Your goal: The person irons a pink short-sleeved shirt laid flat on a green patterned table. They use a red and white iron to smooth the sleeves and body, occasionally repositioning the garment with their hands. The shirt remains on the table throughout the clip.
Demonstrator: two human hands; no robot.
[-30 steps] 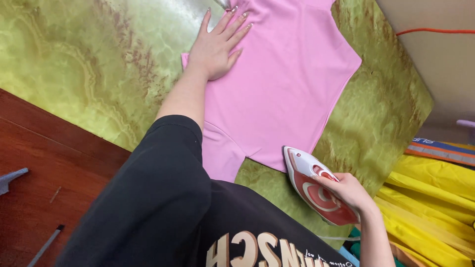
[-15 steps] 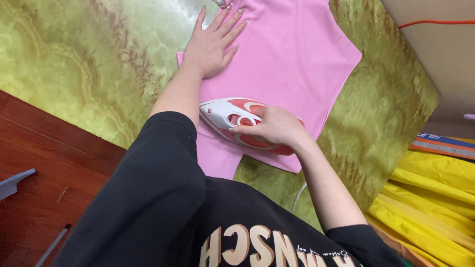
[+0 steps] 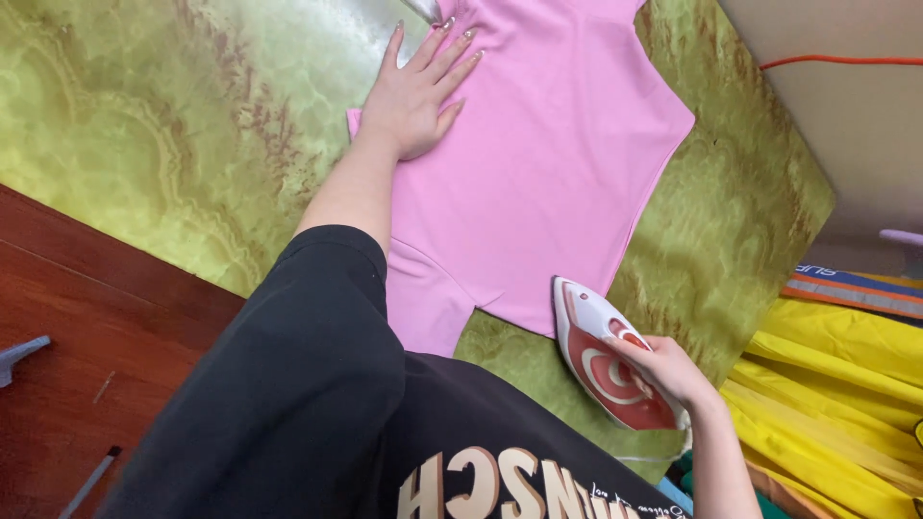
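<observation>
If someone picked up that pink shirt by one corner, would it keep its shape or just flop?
Probably flop: the pink shirt lies thin and flat on the green cloth, following the surface. It looks light, since the left hand rests spread on it, perhaps to keep it from sliding. It likely wrinkles easily; the right hand holds an iron at its edge.

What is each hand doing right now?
Left hand: open, fingers spread, pressed flat on the pink shirt.
Right hand: closed on the red and white iron.
</observation>
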